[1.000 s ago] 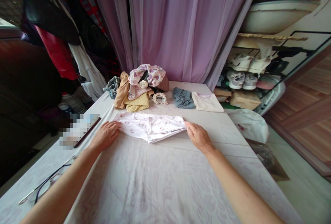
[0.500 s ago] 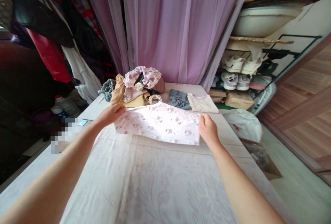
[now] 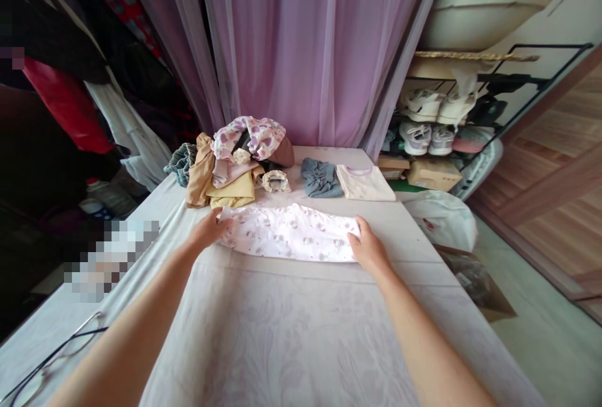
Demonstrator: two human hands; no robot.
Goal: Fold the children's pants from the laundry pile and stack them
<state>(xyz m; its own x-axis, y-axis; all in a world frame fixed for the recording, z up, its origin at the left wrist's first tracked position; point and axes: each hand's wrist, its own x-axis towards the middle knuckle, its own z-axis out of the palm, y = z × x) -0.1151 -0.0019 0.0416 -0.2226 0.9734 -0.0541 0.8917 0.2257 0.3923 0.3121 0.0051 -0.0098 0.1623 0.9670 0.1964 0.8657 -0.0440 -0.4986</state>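
Observation:
A white garment with a small printed pattern (image 3: 291, 233) lies stretched sideways in a long folded strip on the bed-like covered surface (image 3: 301, 319). My left hand (image 3: 208, 231) grips its left end, the fingers partly hidden by the cloth. At the opposite end my right hand (image 3: 370, 244) pinches the right edge, thumb on top. Just beyond the strip are a folded yellow cloth (image 3: 232, 190) and a ruffled scrunchie-like band (image 3: 275, 182). Farther right, a grey-blue gathered garment (image 3: 321, 178) rests beside a folded cream shirt (image 3: 367, 182).
A heap with a purple-spotted cloth (image 3: 256, 137), brown trousers-like cloth (image 3: 200, 172) and jeans-like fabric (image 3: 181, 165) stands at the back left. Eyeglasses (image 3: 61, 357) lie at the near left. Behind hangs a purple curtain (image 3: 291, 49); a shoe rack (image 3: 517, 115) is at the right.
Both hands have brought the printed garment down flat onto the surface, and it looks narrower front to back. The view has shifted, bringing the eyeglasses into sight.

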